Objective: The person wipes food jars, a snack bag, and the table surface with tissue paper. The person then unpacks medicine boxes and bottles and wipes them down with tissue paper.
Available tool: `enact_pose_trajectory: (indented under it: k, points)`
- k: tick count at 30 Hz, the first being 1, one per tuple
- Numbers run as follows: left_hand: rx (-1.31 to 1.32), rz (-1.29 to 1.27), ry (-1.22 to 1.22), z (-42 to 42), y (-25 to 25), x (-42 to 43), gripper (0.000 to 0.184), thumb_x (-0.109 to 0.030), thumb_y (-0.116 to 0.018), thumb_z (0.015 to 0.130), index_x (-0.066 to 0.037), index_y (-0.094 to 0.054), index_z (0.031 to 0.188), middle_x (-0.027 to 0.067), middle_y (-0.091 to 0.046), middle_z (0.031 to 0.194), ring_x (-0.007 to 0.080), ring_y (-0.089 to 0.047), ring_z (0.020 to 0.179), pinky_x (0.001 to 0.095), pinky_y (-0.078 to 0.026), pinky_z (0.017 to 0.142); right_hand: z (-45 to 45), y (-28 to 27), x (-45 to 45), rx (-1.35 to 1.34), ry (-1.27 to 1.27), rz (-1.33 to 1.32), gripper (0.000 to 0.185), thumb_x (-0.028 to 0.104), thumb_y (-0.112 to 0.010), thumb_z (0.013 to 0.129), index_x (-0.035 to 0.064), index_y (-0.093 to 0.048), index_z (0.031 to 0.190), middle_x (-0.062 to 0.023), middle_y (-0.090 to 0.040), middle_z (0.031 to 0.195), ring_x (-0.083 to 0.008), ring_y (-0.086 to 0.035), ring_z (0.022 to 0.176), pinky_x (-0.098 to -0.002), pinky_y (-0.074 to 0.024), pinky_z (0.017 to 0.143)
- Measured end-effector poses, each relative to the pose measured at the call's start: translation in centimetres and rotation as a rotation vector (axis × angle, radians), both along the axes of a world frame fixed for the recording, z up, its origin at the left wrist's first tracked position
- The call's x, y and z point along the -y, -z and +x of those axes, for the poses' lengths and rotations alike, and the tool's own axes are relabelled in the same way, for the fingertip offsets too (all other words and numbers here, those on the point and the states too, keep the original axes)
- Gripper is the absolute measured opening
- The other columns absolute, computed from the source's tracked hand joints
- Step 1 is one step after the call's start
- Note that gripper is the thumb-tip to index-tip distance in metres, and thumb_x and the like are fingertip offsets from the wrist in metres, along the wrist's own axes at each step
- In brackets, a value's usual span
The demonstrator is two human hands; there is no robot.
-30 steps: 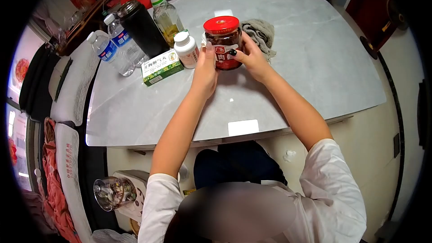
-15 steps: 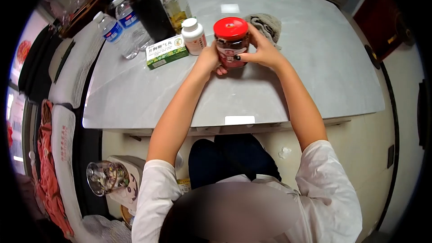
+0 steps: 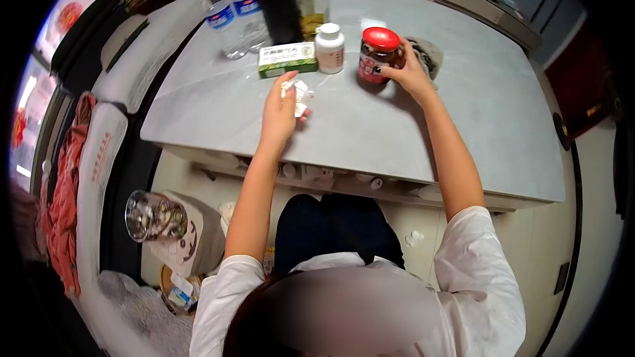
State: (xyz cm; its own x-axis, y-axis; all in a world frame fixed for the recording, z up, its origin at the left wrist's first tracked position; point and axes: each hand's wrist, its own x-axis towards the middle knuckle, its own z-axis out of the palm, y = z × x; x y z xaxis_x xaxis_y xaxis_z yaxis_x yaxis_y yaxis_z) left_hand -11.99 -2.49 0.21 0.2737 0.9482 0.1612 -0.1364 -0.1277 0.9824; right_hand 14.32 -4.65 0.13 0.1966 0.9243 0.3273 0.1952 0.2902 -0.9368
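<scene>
Between right-hand fingers (image 3: 409, 59), a dark, red-lidded jar (image 3: 377, 58).

Gap between white bottle (image 3: 330, 51) and jar (image 3: 373, 59)

the table (image 3: 357, 135) bears two water bottles (image 3: 222, 20), a flask (image 3: 280, 10), a box (image 3: 288, 61), a white bottle (image 3: 330, 51) and a cloth (image 3: 431, 59).

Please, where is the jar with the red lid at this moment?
In the head view, the jar is upright, right of centre, held by the right hand, between the white bottle on its left and the grey cloth.
</scene>
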Motion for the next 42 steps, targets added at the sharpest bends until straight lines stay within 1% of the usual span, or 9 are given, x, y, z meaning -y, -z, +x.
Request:
enact_pose_trajectory:
  k: [5, 9, 10, 17, 20, 26, 33, 39, 42]
  points:
    - [-0.388, 0.352, -0.355, -7.5, 3.9, -2.8, 0.043, -0.033, -0.039, 0.090, -0.003, -0.051, 0.061, -0.0015, -0.031, 0.049, 0.0073, -0.030, 0.046, 0.0280, -0.023, 0.042, -0.4, 1.0, -2.6, 0.026, 0.024, -0.042, 0.077, 0.003, -0.066, 0.067, 0.0059, -0.020, 0.128, -0.0105, -0.046, 0.114, -0.0179, -0.047, 0.103, -0.0304, -0.0381, 0.088]
    - [-0.639, 0.457, -0.530, -10.4, 4.2, -2.8, 0.053, -0.036, -0.035, 0.089, 0.002, -0.046, 0.054, 0.0167, -0.043, 0.049, 0.0298, -0.039, 0.045, 0.0403, -0.028, 0.046, -0.9, 1.2, -3.7, 0.026, 0.072, -0.063, 0.075, 0.002, -0.065, 0.068, 0.0053, -0.020, 0.128, -0.0095, -0.044, 0.115, -0.0181, -0.045, 0.104, -0.0308, -0.0354, 0.091]
    - [-0.711, 0.423, -0.560, -10.7, 4.2, -2.6, 0.048, -0.033, -0.036, 0.088, 0.001, -0.048, 0.057, 0.0221, -0.048, 0.058, 0.0385, -0.045, 0.054, 0.0442, -0.032, 0.050, -1.1, 1.3, -3.8, 0.038, 0.077, -0.046, 0.075, 0.001, -0.064, 0.068, 0.0052, -0.020, 0.128, -0.0093, -0.045, 0.114, -0.0178, -0.046, 0.103, -0.0303, -0.0354, 0.091]
    - [-0.777, 0.575, -0.632, -10.9, 4.8, -3.6, 0.021, -0.016, -0.042, 0.084, -0.006, -0.054, 0.098, 0.0162, -0.058, 0.084, 0.0345, -0.055, 0.076, 0.0422, -0.043, 0.068, -0.5, 1.9, -5.5, 0.077, 0.076, -0.014, 0.077, 0.002, -0.064, 0.070, 0.0054, -0.015, 0.129, -0.0119, -0.046, 0.113, -0.0177, -0.047, 0.101, -0.0287, -0.0374, 0.088]
    - [-0.601, 0.938, -0.631, -11.2, 5.7, -5.6, 0.026, -0.008, -0.045, 0.082, -0.008, -0.051, 0.107, 0.0145, -0.056, 0.095, 0.0318, -0.054, 0.083, 0.0394, -0.043, 0.074, -0.7, 2.1, -5.7, 0.094, 0.107, -0.027, 0.077, 0.004, -0.065, 0.069, 0.0059, -0.016, 0.129, -0.0138, -0.045, 0.115, -0.0194, -0.047, 0.103, -0.0294, -0.0368, 0.089]
    - [-0.364, 0.528, -0.567, -13.7, 5.1, -1.8, 0.012, -0.014, -0.051, 0.083, -0.005, -0.058, 0.087, 0.0120, -0.054, 0.063, 0.0288, -0.053, 0.056, 0.0318, -0.044, 0.055, -0.9, 2.1, -5.3, 0.153, 0.094, -0.023, 0.079, 0.010, -0.067, 0.069, 0.0037, -0.016, 0.129, -0.0155, -0.043, 0.118, -0.0219, -0.044, 0.107, -0.0307, -0.0337, 0.092]
    - [-0.730, 0.551, -0.783, -22.8, 11.3, 5.3, 0.033, -0.027, -0.048, 0.084, -0.005, -0.048, 0.060, 0.0160, -0.047, 0.052, 0.0354, -0.049, 0.050, 0.0399, -0.036, 0.045, 1.2, 3.8, -6.7, 0.300, 0.150, -0.076, 0.103, 0.021, -0.071, 0.066, -0.0022, 0.004, 0.133, -0.0216, -0.029, 0.130, -0.0264, -0.033, 0.120, -0.0313, -0.0235, 0.099]
    - [-1.016, 0.076, -0.821, -28.5, 23.6, 15.8, 0.026, -0.028, -0.041, 0.085, -0.006, -0.050, 0.074, 0.0181, -0.053, 0.056, 0.0405, -0.053, 0.058, 0.0473, -0.038, 0.051, 1.1, 3.1, -3.3, 0.087, 0.331, 0.293, 0.087, 0.008, -0.065, 0.073, -0.0043, 0.000, 0.129, -0.0181, -0.029, 0.129, -0.0269, -0.034, 0.118, -0.0364, -0.0332, 0.095]
    - [-0.888, -0.114, -0.716, -29.2, 28.2, 19.7, 0.027, -0.017, -0.046, 0.081, -0.005, -0.042, 0.105, 0.0230, -0.054, 0.089, 0.0384, -0.053, 0.084, 0.0449, -0.040, 0.072, -6.2, -1.3, 3.0, 0.306, 0.377, 0.554, 0.077, 0.006, -0.062, 0.073, 0.0002, -0.008, 0.128, -0.0179, -0.031, 0.127, -0.0274, -0.036, 0.116, -0.0374, -0.0357, 0.094]
